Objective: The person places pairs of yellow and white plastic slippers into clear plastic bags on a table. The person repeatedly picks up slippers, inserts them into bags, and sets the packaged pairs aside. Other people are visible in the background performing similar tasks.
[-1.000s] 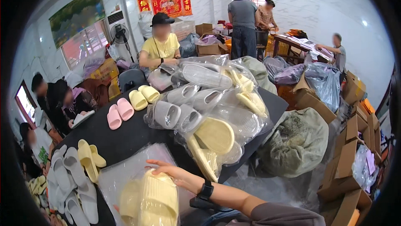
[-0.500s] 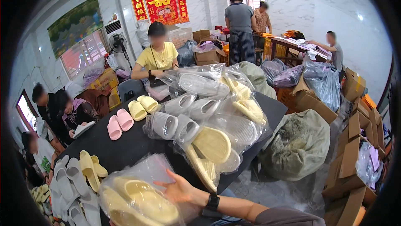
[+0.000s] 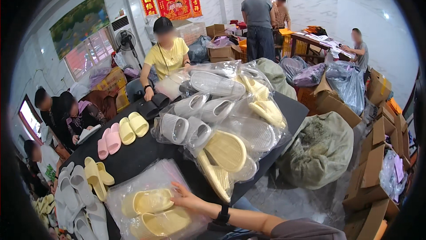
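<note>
My right hand [image 3: 193,200] comes in from the lower right, with a dark band on the wrist. Its fingers are stretched out and apart, touching the edge of a pair of pale yellow slippers [image 3: 162,223]. That pair lies side by side in clear plastic [image 3: 137,173], on the near part of the black table. Left of them stand loose grey slippers [image 3: 80,184] and a yellow pair [image 3: 95,178]. Just beyond my hand rises a heap of bagged grey and yellow slippers [image 3: 226,151]. My left hand is not in view.
A pink pair [image 3: 109,141], a yellow pair [image 3: 134,127] and a black pair [image 3: 153,106] line the table's far side. A co-worker in yellow [image 3: 166,58] stands there. Right of the table are a bulging sack [image 3: 317,151] and open cartons [image 3: 377,164].
The bagged yellow slippers have gone from tilted to flat, and my right hand has lowered beside them. Across the table, the black pair now shows in the row, under the co-worker's hand.
</note>
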The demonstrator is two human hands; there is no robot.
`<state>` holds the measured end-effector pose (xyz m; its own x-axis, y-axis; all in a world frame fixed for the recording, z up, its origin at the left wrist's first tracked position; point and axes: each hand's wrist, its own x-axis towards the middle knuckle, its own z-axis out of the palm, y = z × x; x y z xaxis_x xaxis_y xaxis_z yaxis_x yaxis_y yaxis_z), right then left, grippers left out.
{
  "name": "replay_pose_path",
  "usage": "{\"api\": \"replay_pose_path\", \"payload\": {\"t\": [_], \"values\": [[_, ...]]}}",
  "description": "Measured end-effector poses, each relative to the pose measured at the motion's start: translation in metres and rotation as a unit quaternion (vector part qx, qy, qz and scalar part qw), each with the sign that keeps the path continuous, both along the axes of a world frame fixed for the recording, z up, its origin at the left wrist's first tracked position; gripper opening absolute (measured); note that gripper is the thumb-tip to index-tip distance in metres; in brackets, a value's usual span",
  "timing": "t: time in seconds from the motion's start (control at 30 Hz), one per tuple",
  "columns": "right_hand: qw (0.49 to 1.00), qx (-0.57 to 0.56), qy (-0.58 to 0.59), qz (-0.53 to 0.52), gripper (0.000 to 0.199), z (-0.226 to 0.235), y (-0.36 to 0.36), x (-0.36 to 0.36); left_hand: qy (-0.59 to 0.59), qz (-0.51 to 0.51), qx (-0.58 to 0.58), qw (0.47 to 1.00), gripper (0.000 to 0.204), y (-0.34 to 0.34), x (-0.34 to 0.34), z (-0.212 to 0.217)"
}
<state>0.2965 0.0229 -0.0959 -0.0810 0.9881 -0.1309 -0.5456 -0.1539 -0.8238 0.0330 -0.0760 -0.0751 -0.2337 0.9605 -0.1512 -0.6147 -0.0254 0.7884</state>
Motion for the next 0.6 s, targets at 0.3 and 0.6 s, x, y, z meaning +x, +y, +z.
{"api": "replay_pose_path", "payload": {"t": [0.3,0.6], "values": [[0.99,0.101,-0.095,-0.008,0.067,0.022,0.015,0.008,0.399,0.196,0.006,0.896,0.04,0.003,-0.004,0.07],[0.851,0.261,-0.439,-0.123,0.067,0.049,-0.011,0.029,0.659,0.263,0.09,0.699,0.052,0.017,-0.031,0.043]]}}
